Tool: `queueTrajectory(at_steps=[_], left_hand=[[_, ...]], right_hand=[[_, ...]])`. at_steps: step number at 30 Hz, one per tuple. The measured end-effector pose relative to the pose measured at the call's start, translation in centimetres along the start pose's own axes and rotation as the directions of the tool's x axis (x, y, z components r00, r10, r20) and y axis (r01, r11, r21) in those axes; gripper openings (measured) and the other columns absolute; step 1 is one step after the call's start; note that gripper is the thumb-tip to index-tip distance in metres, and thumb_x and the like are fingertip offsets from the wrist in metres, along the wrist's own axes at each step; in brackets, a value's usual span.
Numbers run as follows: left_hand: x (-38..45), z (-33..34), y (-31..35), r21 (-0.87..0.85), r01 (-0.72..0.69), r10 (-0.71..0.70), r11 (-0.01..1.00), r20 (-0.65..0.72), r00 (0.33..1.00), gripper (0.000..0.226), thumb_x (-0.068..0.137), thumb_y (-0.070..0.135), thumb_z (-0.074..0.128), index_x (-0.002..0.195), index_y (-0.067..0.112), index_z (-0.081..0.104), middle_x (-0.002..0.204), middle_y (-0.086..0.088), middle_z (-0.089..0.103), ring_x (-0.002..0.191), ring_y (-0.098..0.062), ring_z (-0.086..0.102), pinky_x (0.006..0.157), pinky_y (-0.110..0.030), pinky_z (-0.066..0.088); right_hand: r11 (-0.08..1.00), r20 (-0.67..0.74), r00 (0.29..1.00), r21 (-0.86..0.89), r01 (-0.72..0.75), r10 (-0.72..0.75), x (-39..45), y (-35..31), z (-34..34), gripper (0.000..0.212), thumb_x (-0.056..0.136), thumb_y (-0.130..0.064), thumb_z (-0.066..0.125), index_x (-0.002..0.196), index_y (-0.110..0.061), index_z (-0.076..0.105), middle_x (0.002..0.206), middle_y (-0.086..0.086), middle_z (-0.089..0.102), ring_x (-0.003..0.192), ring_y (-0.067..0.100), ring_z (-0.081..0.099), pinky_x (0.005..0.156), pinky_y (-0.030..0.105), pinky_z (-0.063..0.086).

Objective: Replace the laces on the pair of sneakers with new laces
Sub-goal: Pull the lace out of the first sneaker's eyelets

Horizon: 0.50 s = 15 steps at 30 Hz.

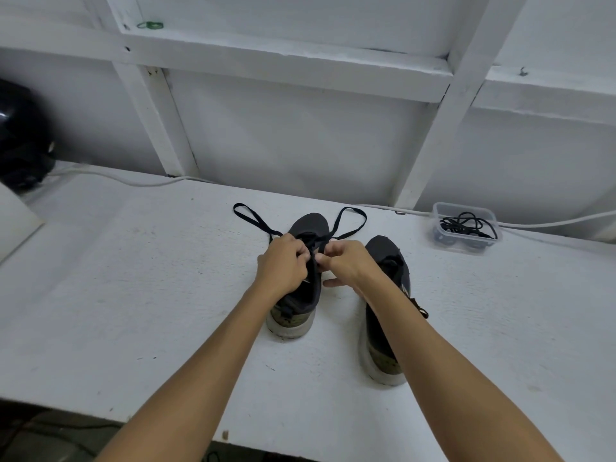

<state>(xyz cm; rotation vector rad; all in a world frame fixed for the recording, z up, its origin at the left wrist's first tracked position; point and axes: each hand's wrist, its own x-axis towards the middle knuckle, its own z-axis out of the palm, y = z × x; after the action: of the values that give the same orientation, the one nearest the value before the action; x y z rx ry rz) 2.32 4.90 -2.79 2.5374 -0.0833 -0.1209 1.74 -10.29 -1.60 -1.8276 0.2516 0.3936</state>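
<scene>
Both hands are closed in pinches over the left sneaker (301, 261), which stands on the white bench (133, 295) with its toe pointing away from the person. The left hand (283, 261) and the right hand (343, 261) each grip a strand of the dark lace (248, 216) near the upper eyelets, and 2 long loops trail out past the toe, one to each side. The right sneaker (386, 295) sits just beside it, partly under the right forearm. A clear plastic container (465, 225) holding coiled dark cord or laces stands well apart at the back right.

Whether this lace is going in or coming out cannot be told from here. The risks, as I judge them: an uneven pull would leave 1 end far longer than the other; a flat lace can twist inside an eyelet and bunch; a sharp tug could drag the light shoe along the bench or tip it. The right forearm may also nudge the second sneaker off line
</scene>
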Motion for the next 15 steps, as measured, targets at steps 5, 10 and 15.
queueTrajectory(at_steps=[5, 10, 15], left_hand=[[-0.19, 0.2, -0.04, -0.05, 0.017, -0.017, 0.999, -0.01, 1.0, 0.015, 0.1, 0.022, 0.054, 0.1, 0.02, 0.069, 0.118, 0.002, 0.059, 0.111, -0.021, 0.053, 0.096, -0.047, 0.044], [-0.22, 0.16, -0.1, -0.08, 0.0, -0.001, 0.997, -0.015, 1.0, 0.015, 0.099, 0.018, 0.056, 0.097, 0.016, 0.07, 0.114, 0.001, 0.06, 0.108, -0.021, 0.054, 0.096, -0.048, 0.045], [-0.21, 0.27, -0.19, -0.128, -0.001, -0.002, 0.992, -0.024, 1.0, 0.014, 0.097, 0.015, 0.058, 0.099, 0.014, 0.071, 0.112, -0.002, 0.064, 0.104, -0.024, 0.058, 0.095, -0.048, 0.048]], right_hand=[[1.0, -0.015, 1.0, 0.029, -0.01, 0.01, 0.24, 0.12, 0.35, 0.028, 0.096, -0.013, 0.069, 0.068, -0.016, 0.066, 0.09, 0.01, 0.076, 0.094, 0.017, 0.074, 0.078, 0.04, 0.064], [0.995, -0.036, 0.999, -0.095, 0.02, -0.024, 0.67, -0.09, 0.33, 0.018, 0.095, -0.015, 0.07, 0.077, -0.009, 0.067, 0.093, 0.011, 0.076, 0.093, 0.017, 0.074, 0.074, 0.033, 0.063], [0.999, -0.037, 0.999, -0.028, 0.015, -0.016, 0.86, 0.28, 0.65, 0.019, 0.094, -0.011, 0.07, 0.075, -0.013, 0.068, 0.091, 0.011, 0.075, 0.095, 0.021, 0.074, 0.079, 0.039, 0.064]])
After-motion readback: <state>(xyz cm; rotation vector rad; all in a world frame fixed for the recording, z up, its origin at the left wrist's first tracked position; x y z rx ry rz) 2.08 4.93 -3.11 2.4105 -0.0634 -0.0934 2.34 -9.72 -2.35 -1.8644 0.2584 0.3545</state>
